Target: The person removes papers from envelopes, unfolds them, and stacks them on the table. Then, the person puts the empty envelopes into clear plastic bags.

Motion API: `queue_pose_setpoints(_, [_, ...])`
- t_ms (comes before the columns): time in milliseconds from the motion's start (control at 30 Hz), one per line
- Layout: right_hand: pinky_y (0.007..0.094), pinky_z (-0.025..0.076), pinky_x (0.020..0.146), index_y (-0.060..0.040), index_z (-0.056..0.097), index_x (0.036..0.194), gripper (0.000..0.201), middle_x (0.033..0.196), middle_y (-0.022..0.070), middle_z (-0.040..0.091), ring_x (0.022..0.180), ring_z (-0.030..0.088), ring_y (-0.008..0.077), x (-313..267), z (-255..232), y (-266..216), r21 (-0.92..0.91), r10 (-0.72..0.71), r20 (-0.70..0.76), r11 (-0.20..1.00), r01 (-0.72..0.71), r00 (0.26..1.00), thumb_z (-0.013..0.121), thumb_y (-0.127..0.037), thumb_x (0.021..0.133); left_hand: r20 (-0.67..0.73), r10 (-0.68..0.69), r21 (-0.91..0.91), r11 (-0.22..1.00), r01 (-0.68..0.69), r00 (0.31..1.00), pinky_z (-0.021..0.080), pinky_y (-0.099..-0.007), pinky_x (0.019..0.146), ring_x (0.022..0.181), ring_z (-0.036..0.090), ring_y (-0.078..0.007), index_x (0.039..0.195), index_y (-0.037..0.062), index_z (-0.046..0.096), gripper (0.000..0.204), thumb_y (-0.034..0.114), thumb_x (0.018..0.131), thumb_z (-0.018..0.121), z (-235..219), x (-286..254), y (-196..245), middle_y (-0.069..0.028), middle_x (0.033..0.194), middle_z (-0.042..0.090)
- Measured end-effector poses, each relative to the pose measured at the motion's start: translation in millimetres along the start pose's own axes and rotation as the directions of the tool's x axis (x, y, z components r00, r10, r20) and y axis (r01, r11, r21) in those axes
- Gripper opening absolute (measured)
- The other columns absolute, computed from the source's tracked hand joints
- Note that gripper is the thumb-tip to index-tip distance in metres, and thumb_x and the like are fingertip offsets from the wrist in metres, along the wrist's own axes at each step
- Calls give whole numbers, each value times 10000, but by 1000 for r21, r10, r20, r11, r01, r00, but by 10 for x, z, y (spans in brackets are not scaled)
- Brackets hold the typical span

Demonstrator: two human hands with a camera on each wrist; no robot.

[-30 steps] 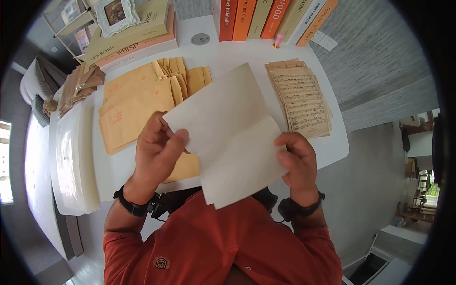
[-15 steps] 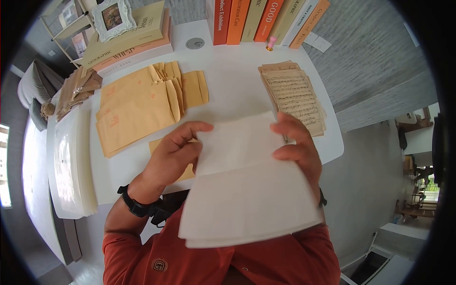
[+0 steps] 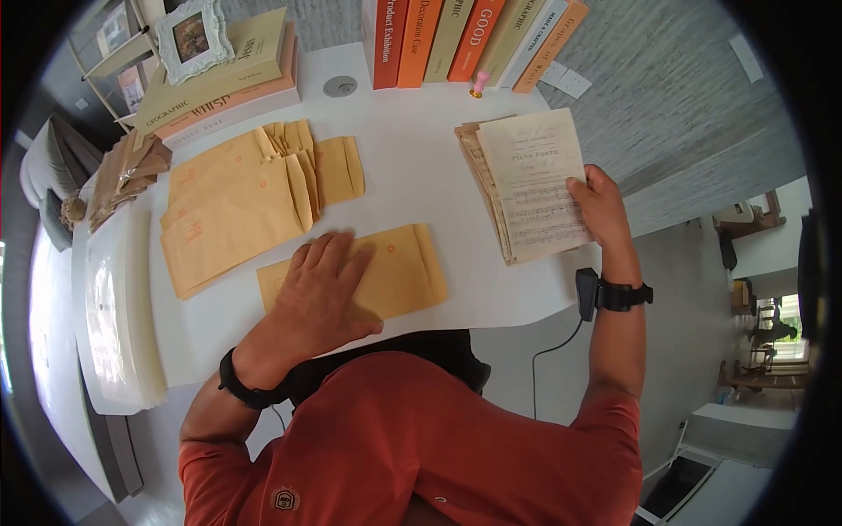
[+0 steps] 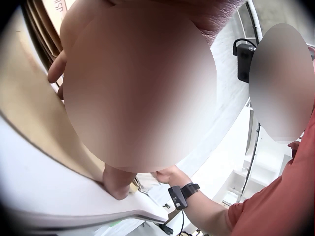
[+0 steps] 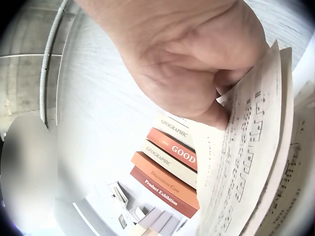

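Observation:
In the head view my right hand [image 3: 602, 206] pinches the right edge of printed sheet music [image 3: 535, 175], thumb on top. The pages overlap the older, browner sheet music stack [image 3: 472, 153] at the table's right side. Up close, the right wrist view shows the held sheet music [image 5: 246, 142] with a second paper edge behind its front page. My left hand [image 3: 320, 285] rests on a tan paper envelope [image 3: 408, 267] near the front edge, fingers extended and thumb apart. Part of that envelope is hidden under the hand.
A pile of tan envelopes [image 3: 237, 210] lies at the left, smaller envelopes [image 3: 340, 167] beside it. Clear plastic sleeves [image 3: 118, 307] and brown paper packets [image 3: 132, 171] line the left edge. Standing books [image 3: 438, 44] and a pink-handled stamp [image 3: 479, 83] are at the back.
Both hands held paper with its blank side up over the lap. The right hand now holds sheet music, printed side up, at the right stack; the left has lowered onto the envelope.

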State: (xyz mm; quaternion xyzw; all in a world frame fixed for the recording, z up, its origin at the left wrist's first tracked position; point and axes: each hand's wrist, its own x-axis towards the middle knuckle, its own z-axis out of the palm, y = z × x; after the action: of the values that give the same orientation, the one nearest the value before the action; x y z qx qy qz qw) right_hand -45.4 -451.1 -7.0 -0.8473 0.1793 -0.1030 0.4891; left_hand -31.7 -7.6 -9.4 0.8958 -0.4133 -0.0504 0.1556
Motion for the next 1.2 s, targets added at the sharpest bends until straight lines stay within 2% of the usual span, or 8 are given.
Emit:
queue_pose_setpoints(100, [282,499,809,15,627,1138,227,930,95,663,816,611,162,-56,189,75,-525,-419,-267,819,233,868,637,-113,952,70,-32,-39,999,35,997,346,-495,1130,1356,403,-398,1419,46,498,901,412,677,855,-78,41,41,-241,1442,432])
queue_pose_setpoints(200, [314,525,783,-25,624,1151,262,952,106,666,802,639,202,-561,438,-437,-433,-511,-186,809,397,839,677,-134,919,102,-40,-55,997,46,994,355,-493,1111,1341,412,-395,1429,41,491,909,382,672,861,-138,75,73,-234,1423,449])
queue_pose_setpoints(267, [337,538,730,-44,625,1125,259,956,95,674,769,657,226,-915,678,-504,-62,-265,140,959,276,954,701,-163,909,42,-18,-38,999,20,999,361,-493,1114,1340,418,-404,1432,38,475,930,366,660,878,-101,69,64,-223,1433,445])
queue_pose_setpoints(333, [367,542,680,-39,603,1136,294,920,102,670,737,669,248,-1165,1016,-585,-75,-249,262,958,277,932,710,-178,900,18,-2,-21,1000,2,1000,363,-500,1116,1344,419,-412,1433,36,469,943,362,653,888,-65,46,59,-221,1440,443])
queue_pose_setpoints(633, [329,545,674,-31,536,1270,395,901,89,664,725,673,217,-1327,1626,-566,-111,-360,226,914,391,905,692,-79,909,-4,22,-29,999,-22,1000,369,-534,1112,1352,414,-435,1449,36,450,1027,367,599,920,-29,-74,84,-243,1451,424])
queue_pose_setpoints(833, [287,520,655,-10,580,1144,251,922,77,615,735,628,153,-1537,1419,-833,370,-295,229,908,197,928,602,61,904,-172,41,-154,986,-68,984,407,-526,1042,1256,469,-442,1467,43,412,1140,292,502,966,-78,-108,123,-241,1410,432])
queue_pose_setpoints(933, [277,513,646,6,623,1044,159,966,74,622,740,625,135,-1484,1365,-817,195,-541,125,835,515,831,602,72,901,-290,94,-124,983,-135,952,423,-514,999,1191,498,-422,1470,46,402,1130,259,511,960,-105,-144,138,-228,1368,451])
queue_pose_setpoints(1200, [296,512,676,6,668,1027,154,1000,99,621,806,626,177,-1523,1379,-929,249,-407,231,903,351,884,571,55,918,-409,174,-58,975,-216,896,416,-550,988,1175,494,-426,1470,61,406,1108,260,524,948,-130,-219,100,-226,1331,462])
